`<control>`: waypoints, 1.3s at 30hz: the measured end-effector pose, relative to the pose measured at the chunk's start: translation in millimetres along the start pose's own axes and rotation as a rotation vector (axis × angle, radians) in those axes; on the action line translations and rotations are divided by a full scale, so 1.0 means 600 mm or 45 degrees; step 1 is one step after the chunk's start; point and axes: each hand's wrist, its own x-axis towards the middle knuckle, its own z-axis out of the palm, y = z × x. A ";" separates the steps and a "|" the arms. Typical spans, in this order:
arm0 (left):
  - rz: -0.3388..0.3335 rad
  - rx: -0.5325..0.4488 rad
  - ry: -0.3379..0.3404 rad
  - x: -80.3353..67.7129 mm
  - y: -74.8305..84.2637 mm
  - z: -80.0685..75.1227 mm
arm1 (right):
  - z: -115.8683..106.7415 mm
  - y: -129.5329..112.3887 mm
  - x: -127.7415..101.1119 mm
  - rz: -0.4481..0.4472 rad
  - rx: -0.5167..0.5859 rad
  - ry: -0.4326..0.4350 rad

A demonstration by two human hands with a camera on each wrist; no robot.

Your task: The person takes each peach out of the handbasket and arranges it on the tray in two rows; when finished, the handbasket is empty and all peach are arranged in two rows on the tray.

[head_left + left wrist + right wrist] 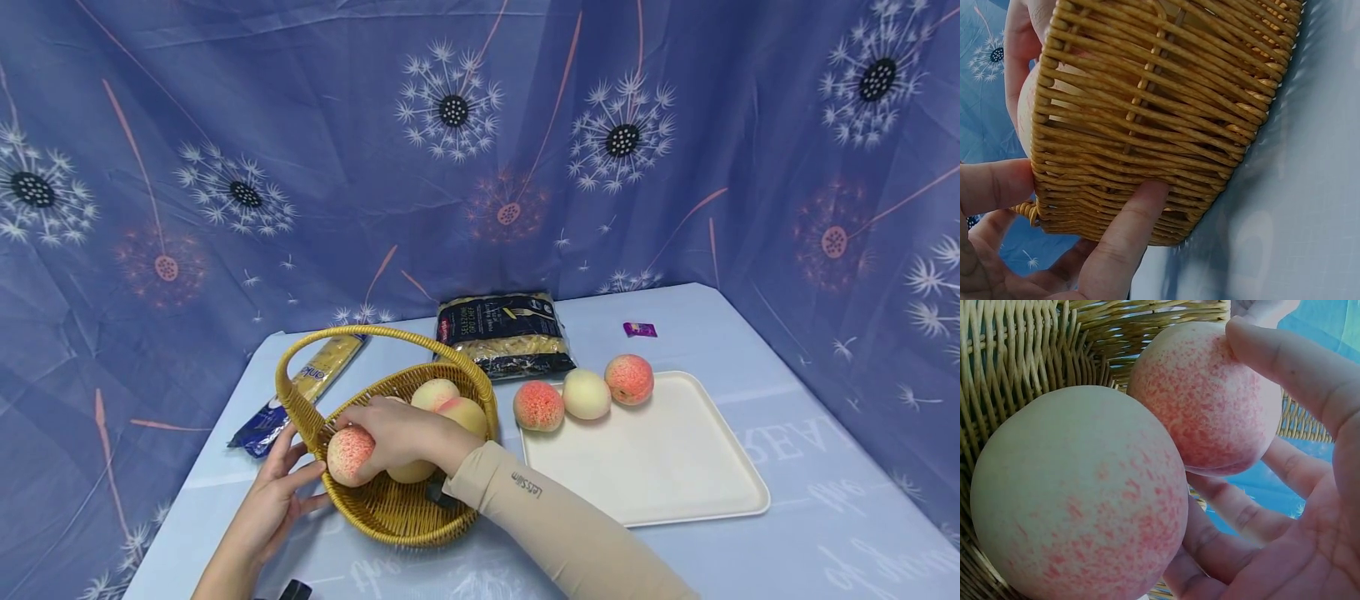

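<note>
A brown wicker basket [405, 525] with a tall arched handle stands at the left of the table, with several peaches inside. My right hand [408, 429] reaches into it and holds a red-speckled peach [349, 457] near the left rim. In the right wrist view, thumb and fingers lie around this peach [1210, 400], and a larger-looking pale peach [1079, 494] is close beside it. My left hand [273, 500] touches the basket's left end from outside. The left wrist view shows one fingertip at the rim and another finger laid along the woven wall [1147, 137].
Three peaches, one of them pale [587, 394], sit along the far left corner of a white tray [645, 475] on the right. Behind stand a pasta bag [502, 333] and, far right, a small purple packet [640, 329]. A blue-yellow packet [318, 375] lies behind the basket handle.
</note>
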 end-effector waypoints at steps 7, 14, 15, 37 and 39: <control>-0.003 -0.001 0.001 -0.001 0.001 0.000 | -0.001 0.012 0.008 -0.075 0.074 -0.007; 0.005 0.011 -0.002 0.002 0.002 0.003 | -0.004 0.019 0.007 -0.047 0.154 -0.006; 0.006 0.010 -0.001 0.002 0.002 0.003 | -0.004 0.019 0.006 -0.044 0.155 -0.003; -0.002 0.009 -0.007 0.000 0.000 0.000 | -0.017 0.014 -0.016 -0.086 0.311 0.052; 0.001 0.010 -0.007 0.000 -0.001 0.000 | -0.019 0.015 -0.019 -0.101 0.335 0.052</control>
